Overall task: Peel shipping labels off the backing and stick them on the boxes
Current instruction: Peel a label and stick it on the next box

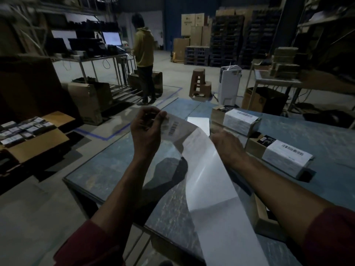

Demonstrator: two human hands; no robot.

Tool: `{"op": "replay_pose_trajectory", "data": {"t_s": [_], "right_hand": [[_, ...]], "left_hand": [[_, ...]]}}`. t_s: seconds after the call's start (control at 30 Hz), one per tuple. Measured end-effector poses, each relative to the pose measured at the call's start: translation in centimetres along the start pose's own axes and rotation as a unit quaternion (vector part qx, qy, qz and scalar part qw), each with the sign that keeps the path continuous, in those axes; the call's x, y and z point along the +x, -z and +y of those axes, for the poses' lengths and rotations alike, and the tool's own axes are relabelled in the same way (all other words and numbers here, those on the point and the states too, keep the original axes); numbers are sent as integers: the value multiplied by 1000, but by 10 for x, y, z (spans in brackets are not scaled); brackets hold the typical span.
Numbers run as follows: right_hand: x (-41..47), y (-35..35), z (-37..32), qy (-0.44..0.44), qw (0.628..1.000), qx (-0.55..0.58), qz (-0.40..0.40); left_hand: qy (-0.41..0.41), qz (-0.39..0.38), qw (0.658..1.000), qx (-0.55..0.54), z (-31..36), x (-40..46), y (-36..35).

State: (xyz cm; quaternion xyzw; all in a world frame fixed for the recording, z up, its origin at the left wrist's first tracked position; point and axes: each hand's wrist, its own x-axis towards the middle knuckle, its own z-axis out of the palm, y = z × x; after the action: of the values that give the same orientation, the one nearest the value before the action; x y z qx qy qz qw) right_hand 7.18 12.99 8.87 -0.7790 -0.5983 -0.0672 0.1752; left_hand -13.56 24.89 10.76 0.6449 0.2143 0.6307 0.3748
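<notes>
Left hand pinched the top corner of a barcoded shipping label, raised above the desk. Right hand was blurred, resting at the backing strip edge; grip unclear. Strip hung down toward the camera. Two labelled boxes sat on the desk, right of the hands. A loose white sheet lay behind.

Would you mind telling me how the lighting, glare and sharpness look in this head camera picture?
Head view: dim overall, corners darkest; a glare streak runs down the glossy backing strip; the left hand and label cast a hard shadow on the table; the right hand is motion-blurred; wide-angle distortion bends the edges; the background monitor is blown out.
</notes>
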Motion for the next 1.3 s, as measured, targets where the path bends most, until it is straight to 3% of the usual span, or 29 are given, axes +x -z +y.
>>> {"op": "replay_pose_trajectory", "data": {"t_s": [0.2, 0.47, 0.6, 0.77, 0.87, 0.97, 1.3], "right_hand": [[8, -9, 8, -4, 997, -69, -28], [1, -9, 6, -38, 995, -8, -89], [-2, 1, 8, -27, 996, 25, -85], [-5, 47, 10, -45, 984, 165, 55], [-24, 110, -4, -42, 949, 300, 84], [-74, 156, -15, -68, 895, 436, 57], [-201, 170, 5, -140, 870, 467, 75]], "left_hand": [[-88, 44, 990, 98, 24, 52, 31], [-74, 61, 983, 157, 53, 89, 59], [-58, 6, 983, 176, 69, 78, 50], [-28, -102, 984, 146, 94, 52, 19], [2, -179, 978, 107, 114, 32, -7], [32, -233, 970, 62, 138, 8, -33], [18, -432, 902, 19, 173, -60, -103]]}}
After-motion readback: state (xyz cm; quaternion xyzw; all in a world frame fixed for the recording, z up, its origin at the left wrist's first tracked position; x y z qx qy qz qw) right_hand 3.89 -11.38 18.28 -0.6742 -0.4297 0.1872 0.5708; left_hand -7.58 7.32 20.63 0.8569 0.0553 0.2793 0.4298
